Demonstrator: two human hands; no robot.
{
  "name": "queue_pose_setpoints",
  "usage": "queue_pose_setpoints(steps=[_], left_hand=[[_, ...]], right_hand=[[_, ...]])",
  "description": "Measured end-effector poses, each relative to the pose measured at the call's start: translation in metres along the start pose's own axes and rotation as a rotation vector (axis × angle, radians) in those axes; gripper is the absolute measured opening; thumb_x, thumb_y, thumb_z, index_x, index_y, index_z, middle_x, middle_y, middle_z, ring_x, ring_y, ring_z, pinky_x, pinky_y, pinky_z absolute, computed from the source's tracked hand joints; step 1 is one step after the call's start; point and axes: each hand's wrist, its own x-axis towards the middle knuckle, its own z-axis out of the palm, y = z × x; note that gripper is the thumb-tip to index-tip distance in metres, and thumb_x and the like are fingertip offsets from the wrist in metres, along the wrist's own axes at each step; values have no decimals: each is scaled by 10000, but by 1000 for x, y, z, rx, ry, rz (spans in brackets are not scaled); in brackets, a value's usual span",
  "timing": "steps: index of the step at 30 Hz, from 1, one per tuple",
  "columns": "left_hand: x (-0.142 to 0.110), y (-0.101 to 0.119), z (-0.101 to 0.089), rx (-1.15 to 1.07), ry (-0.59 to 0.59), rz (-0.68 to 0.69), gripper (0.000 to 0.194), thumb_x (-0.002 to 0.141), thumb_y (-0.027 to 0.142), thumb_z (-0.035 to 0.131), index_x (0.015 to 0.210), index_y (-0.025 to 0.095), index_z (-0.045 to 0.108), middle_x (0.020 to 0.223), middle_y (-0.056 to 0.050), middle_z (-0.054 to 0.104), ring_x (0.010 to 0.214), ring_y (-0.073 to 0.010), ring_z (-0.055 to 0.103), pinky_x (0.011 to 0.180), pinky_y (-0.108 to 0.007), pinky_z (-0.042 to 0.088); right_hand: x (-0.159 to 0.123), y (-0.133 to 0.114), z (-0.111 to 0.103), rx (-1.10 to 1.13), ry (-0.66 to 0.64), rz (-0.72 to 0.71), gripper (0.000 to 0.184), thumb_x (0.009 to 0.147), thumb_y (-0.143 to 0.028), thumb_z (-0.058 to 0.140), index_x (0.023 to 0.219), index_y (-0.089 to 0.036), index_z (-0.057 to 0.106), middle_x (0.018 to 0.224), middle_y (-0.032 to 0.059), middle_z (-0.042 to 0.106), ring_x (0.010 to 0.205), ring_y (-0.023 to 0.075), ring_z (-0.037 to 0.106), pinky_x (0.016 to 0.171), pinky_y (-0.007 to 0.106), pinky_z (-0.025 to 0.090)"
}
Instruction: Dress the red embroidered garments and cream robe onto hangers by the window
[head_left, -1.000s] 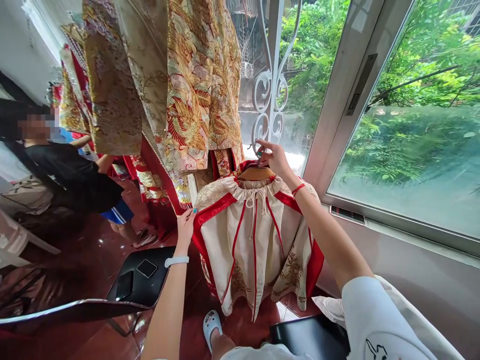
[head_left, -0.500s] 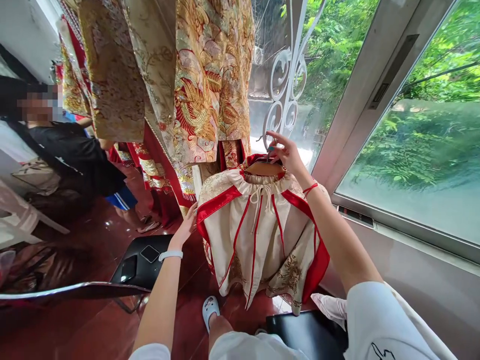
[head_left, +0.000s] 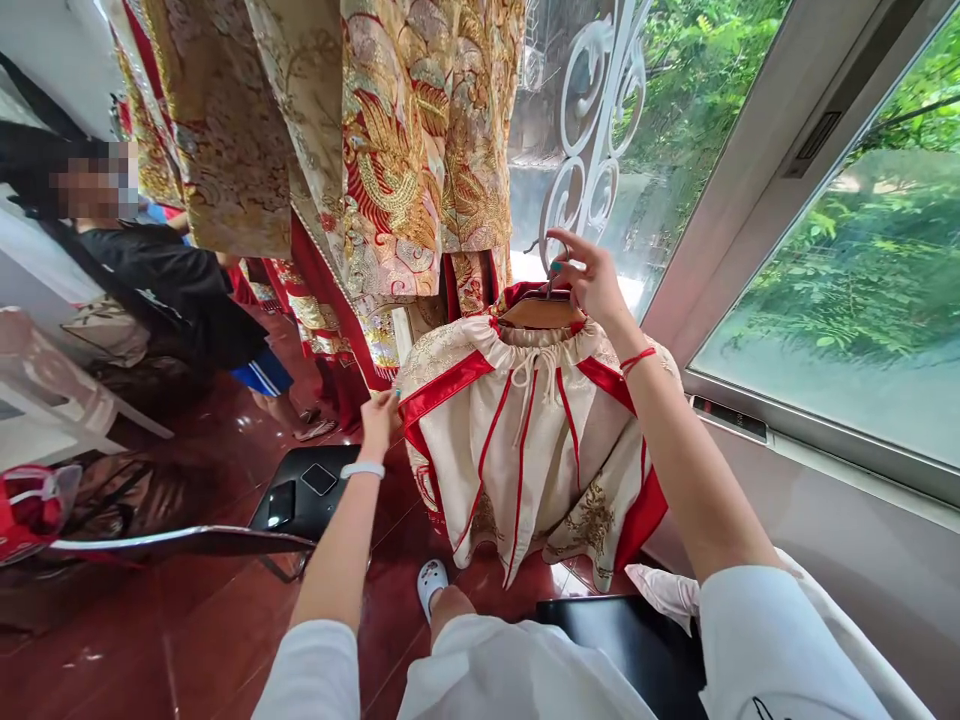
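A cream cape [head_left: 517, 430] with red trim, gold embroidery and a gathered drawstring neck hangs in front of me on a brown hanger [head_left: 546, 312]. My right hand [head_left: 592, 280] has its thumb and fingers closed around the hanger's metal hook, just above the neck opening, with the index finger stretched out. At the cape's left shoulder edge, my left hand [head_left: 380, 420] pinches the cloth. Red fabric shows inside the neck behind the hanger, and a red patterned piece [head_left: 425, 485] peeks out under the cape's left side.
Gold and red embroidered garments [head_left: 394, 160] hang beyond the cape. A window [head_left: 847, 270] with a white scrolled grille [head_left: 592, 110] is on the right. Black chairs [head_left: 319, 500] stand at left, holding a phone [head_left: 282, 503], and close by my legs. A person in black [head_left: 180, 280] is at far left.
My left hand has gone from resting with extended fingers against the cape's edge to pinching it. The right hand still holds the hanger hook. The view has shifted slightly.
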Motion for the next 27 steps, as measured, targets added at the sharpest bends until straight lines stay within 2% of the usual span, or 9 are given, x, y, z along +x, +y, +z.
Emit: queue_pose_setpoints(steps=[4, 7, 9, 11, 13, 16, 19, 24, 27], left_hand=[[32, 27, -42, 84, 18, 58, 350, 715, 525, 715, 747, 182, 658, 689, -22, 657, 745, -206, 621, 719, -351, 528], [29, 33, -39, 150, 20, 92, 291, 721, 449, 744, 743, 173, 656, 716, -26, 643, 734, -196, 598, 723, -345, 523], [1, 25, -23, 168, 174, 174, 234, 804, 394, 660, 854, 165, 652, 864, -49, 642, 816, -189, 594, 785, -338, 517], [-46, 7, -2, 169, 446, 316, 215, 877, 315, 522, 998, 162, 614, 1003, -67, 602, 898, -179, 576, 842, -335, 502], [-102, -18, 19, 206, 581, 404, 194, 856, 250, 503, 1014, 170, 581, 947, -44, 552, 853, -169, 547, 823, -329, 493], [-173, -56, 40, 271, 394, 358, 224, 805, 237, 564, 1022, 183, 570, 870, -20, 526, 801, -174, 546, 788, -329, 502], [-200, -81, 46, 251, 323, 271, 283, 850, 252, 525, 1120, 177, 568, 1034, -99, 594, 964, -217, 605, 880, -370, 523], [-173, -88, 39, 271, 37, 96, 309, 912, 279, 433, 1134, 179, 623, 1190, -149, 656, 1181, -271, 614, 1059, -438, 481], [-151, -83, 36, 293, -18, 61, 434, 915, 270, 472, 1335, 189, 549, 1371, -150, 607, 1391, -263, 495, 1189, -440, 376]], right_hand=[[5, 4, 1, 43, -24, -5, 451, 956, -292, 533, 1403, -240, 546, 1088, 69, 664, 745, 143, 695, 494, 192, 508], [7, 5, 0, 78, -46, -9, 457, 956, -319, 538, 1406, -240, 533, 1079, 65, 667, 735, 135, 693, 461, 173, 475], [6, 4, -1, 104, -47, -1, 467, 948, -339, 555, 1405, -245, 527, 1066, 63, 671, 740, 136, 697, 437, 161, 453], [4, 2, 0, 134, -36, 12, 476, 937, -342, 572, 1402, -247, 525, 1031, 56, 674, 744, 137, 699, 430, 156, 448], [3, 0, 1, 169, -26, 28, 490, 928, -322, 581, 1406, -237, 513, 975, 41, 671, 740, 132, 690, 449, 158, 462], [3, -2, 4, 233, -22, 46, 516, 915, -271, 590, 1416, -195, 489, 880, 13, 644, 735, 117, 664, 514, 173, 498], [3, -6, 9, 269, 12, 51, 491, 928, -288, 589, 1399, -187, 492, 786, -20, 600, 754, 117, 639, 601, 205, 540], [3, -14, 10, 267, 38, 96, 397, 964, -355, 556, 1324, -191, 534, 729, -44, 539, 768, 116, 631, 627, 213, 566], [3, -18, 10, 311, 24, 104, 416, 951, -340, 580, 1323, -160, 533, 721, -48, 512, 733, 100, 605, 603, 194, 563]])
